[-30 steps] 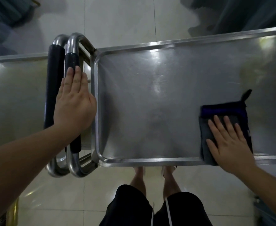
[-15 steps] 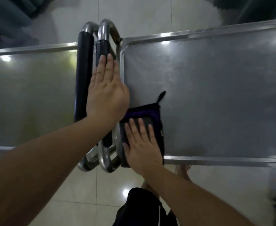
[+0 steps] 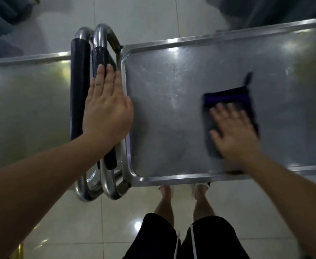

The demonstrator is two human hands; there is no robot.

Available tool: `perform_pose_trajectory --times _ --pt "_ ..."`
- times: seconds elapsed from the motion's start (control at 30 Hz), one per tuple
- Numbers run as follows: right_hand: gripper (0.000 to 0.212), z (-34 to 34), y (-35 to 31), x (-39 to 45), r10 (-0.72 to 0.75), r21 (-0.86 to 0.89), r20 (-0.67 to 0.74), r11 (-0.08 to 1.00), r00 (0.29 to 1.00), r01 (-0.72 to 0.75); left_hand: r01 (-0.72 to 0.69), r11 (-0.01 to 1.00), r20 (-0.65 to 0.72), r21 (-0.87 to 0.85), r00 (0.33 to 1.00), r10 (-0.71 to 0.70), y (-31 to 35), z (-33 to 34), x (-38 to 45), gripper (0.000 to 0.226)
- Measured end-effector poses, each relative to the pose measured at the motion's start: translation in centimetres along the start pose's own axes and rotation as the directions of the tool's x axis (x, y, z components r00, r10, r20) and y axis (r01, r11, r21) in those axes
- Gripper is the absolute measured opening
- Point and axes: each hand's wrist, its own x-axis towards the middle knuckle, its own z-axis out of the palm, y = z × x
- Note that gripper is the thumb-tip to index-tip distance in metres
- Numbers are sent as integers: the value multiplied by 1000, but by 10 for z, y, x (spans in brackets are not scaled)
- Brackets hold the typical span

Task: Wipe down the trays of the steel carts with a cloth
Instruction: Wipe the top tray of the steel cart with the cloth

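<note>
Head view: two steel carts end to end, seen from above, their handles side by side between the trays
Right hand [image 3: 234, 131]: flat, fingers spread, palm pressing the cloth [image 3: 230, 101] onto the right tray [image 3: 172, 90]; blurred, so it is mid-stroke
Left hand [image 3: 106, 109]: flat, fingers together, resting on the handle [image 3: 100, 57] of the right cart, thumb edge over the tray rim – bracing, not gripping
Cloth: dark, purple band at its far edge, small loop at the far right corner; lies right of the tray's middle, near the front rim
Change: half a second ago the cloth was hard against the tray's left end beside the left hand; a second ago it was out to the right, about where it is now – one full pass out and back along the near strip
Meaning: the near band looks covered; the far half shows scuffs and glare and probably still wants passes
Left tray [image 3: 28, 109]: bare steel, no cloth on it; likely the next job
Around: pale tiled floor [image 3: 78, 230], the person's legs and feet under the front rim
In the way: the raised rim and rounded corners, where a flat cloth may skip; the left thumb over the left rim
</note>
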Motion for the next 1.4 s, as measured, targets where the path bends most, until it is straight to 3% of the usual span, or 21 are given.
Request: perform_pose_trajectory --times 0.1,0.2,0.3,0.43,0.5,0.6,0.73,0.8,0.9,1.0,1.07,1.13,1.2,1.3,1.4 --pt "73 -24 77 3 335 48 17 941 942 -336 7 1000 -8 -15 1000 -7 2 1 -1 68" --pt "75 -26 74 16 507 71 32 858 861 -508 15 1000 -20 -25 1000 -16 5 1 -1 67" --pt "74 -16 7 36 582 101 -31 811 813 -577 25 999 -17 -33 1000 -26 6 -2 0 66" --pt "74 2 -134 66 573 176 -19 808 819 -562 12 1000 -10 -8 1000 -13 5 -3 -1 66" --pt "76 10 -203 74 446 204 -21 878 895 -433 8 1000 -9 -1 1000 -8 5 -3 0 67" --pt "87 23 -268 79 24 208 19 978 1000 -28 13 1000 -19 -4 1000 -13 5 -1 -1 67" --pt "77 23 -243 90 -383 124 39 918 923 376 9 997 -37 -71 999 -12 2 2 -1 70" --pt "72 16 -195 99 -447 64 69 894 892 444 5 995 -42 -103 999 -10 2 3 0 70" --pt "73 -7 -99 116 -296 13 33 955 955 296 12 991 -34 -132 999 -17 1 2 0 71" --pt "74 -34 11 126 -3 -1 18 1000 1000 3 14 990 -27 -144 999 -18 1 1 -1 71" --pt "78 -50 70 129 252 34 -6 967 968 -251 19 989 -21 -149 1000 -22 1 1 -1 71" --pt "81 -59 95 135 480 69 17 875 877 -480 22 989 -17 -146 1000 -24 0 1 -1 71" --pt "80 -57 81 145 619 89 18 782 785 -618 25 989 -12 -144 1000 -27 0 1 -2 70" --pt "77 -46 8 164 714 174 -26 692 700 -700 21 990 -17 -138 1000 -23 0 2 -2 70" --pt "74 -31 -101 175 688 227 -8 708 726 -669 25 991 -15 -131 1000 -28 0 1 -2 70"
